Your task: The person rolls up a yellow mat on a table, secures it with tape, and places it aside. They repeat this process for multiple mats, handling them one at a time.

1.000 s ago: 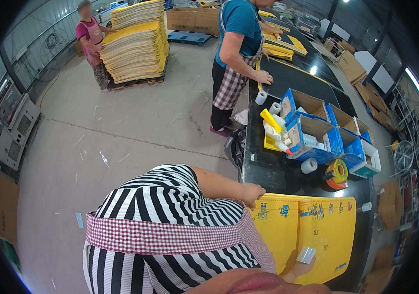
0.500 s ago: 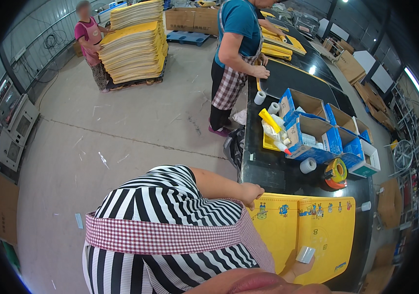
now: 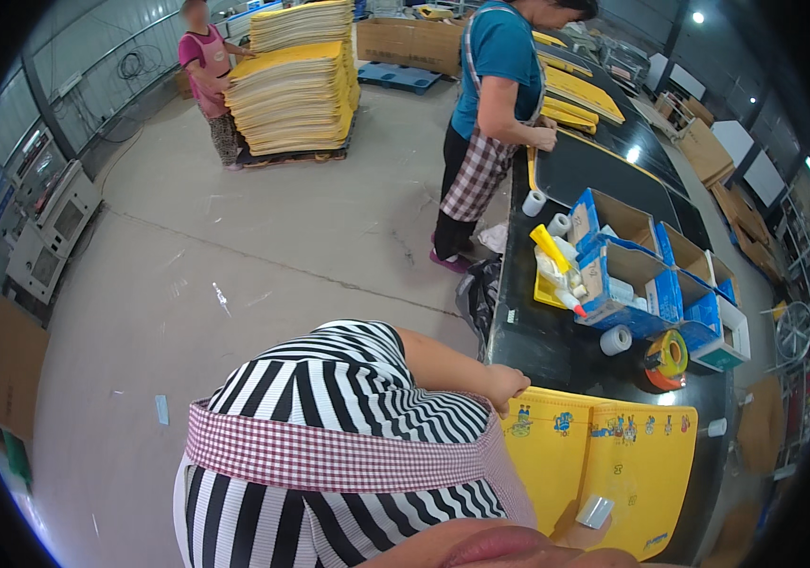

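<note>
A yellow sheet [image 3: 646, 473] printed with small cartoon figures lies on the black table in front of me, with a crease or panel edge down its middle. At its far left corner, my left hand [image 3: 507, 384] is closed, fingers curled; whether they pinch the sheet's edge is hidden. Low over the sheet, my right hand [image 3: 577, 533] holds a small shiny whitish roll [image 3: 596, 512]. Part of that hand is cut off from sight by my chin.
Beyond the sheet stand blue cardboard boxes [image 3: 624, 276], a white roll [image 3: 616, 340], tape rolls [image 3: 667, 358] and a yellow tray [image 3: 547, 291]. A co-worker [image 3: 495, 114] stands along the black table [image 3: 542, 355]. Another person is beside a stack of yellow sheets [image 3: 291, 104].
The whole view has shifted slightly, so things sit further right and lower. Both my hands keep about the same places on the sheet. The nearby co-worker's hands have moved a little.
</note>
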A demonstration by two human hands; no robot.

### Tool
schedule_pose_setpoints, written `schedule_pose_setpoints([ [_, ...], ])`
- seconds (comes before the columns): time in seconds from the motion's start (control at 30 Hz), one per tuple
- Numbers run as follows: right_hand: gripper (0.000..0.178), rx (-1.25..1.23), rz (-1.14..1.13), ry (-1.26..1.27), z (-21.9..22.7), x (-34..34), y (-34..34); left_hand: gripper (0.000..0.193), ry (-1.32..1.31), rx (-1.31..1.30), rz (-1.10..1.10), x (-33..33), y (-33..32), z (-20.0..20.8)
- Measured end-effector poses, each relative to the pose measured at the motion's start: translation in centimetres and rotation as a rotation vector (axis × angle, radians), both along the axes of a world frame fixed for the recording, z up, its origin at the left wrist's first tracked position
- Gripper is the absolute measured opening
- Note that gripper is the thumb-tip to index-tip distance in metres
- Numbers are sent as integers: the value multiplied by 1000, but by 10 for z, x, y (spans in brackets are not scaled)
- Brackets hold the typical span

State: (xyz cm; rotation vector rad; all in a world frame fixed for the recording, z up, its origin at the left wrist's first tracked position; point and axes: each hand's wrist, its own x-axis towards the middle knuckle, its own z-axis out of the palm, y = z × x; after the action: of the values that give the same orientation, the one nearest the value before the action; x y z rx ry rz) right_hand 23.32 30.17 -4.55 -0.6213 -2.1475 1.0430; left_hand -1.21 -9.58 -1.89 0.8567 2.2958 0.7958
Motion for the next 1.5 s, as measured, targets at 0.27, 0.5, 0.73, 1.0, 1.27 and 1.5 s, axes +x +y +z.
schedule_pose_setpoints([
  [0.27,27,-107,-20,-44,19,-2,-12,53,3,-1,-2,3,-1,6],
  [0.5,24,-582,-6,259,-13,-2,-4,53,3,15,-3,3,0,7],
  [0.73,31,-88,-132,113,-25,-2,-2,54,0,10,5,0,1,-4],
  [1.0,35,274,-104,-23,-5,4,-12,54,15,-5,0,4,2,4],
  [1.27,33,57,-77,69,-20,2,-3,54,47,-20,-22,3,1,3],
  [1.5,36,-18,-82,84,-19,-2,-8,55,37,-9,-22,0,1,0],
])
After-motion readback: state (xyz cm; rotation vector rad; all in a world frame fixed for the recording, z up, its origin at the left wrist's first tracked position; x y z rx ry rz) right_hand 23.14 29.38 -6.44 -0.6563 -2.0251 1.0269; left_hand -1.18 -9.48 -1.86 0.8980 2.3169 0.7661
